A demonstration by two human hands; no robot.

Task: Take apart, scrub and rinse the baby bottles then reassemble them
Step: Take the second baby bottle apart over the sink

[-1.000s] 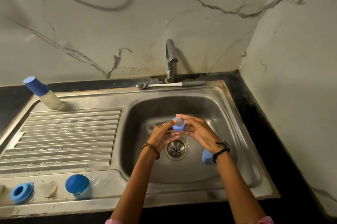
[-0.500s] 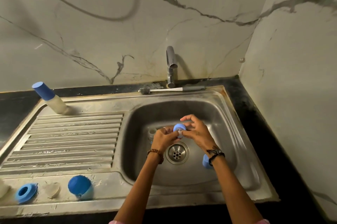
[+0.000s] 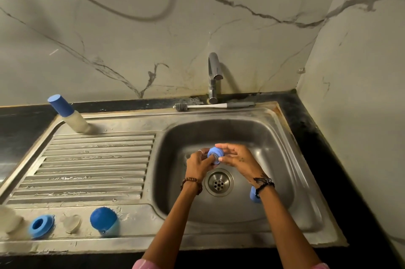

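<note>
Both hands' grip [image 3: 215,160] on blue collar [image 3: 215,153]

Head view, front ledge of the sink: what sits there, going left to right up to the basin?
Pale part cut off at the frame edge → blue ring → pale disc → blue domed cap → sink basin, where both hands hold a blue collar.

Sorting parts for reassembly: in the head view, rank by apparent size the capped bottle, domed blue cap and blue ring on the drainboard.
1. capped bottle
2. domed blue cap
3. blue ring, nearly as wide as the cap
</note>
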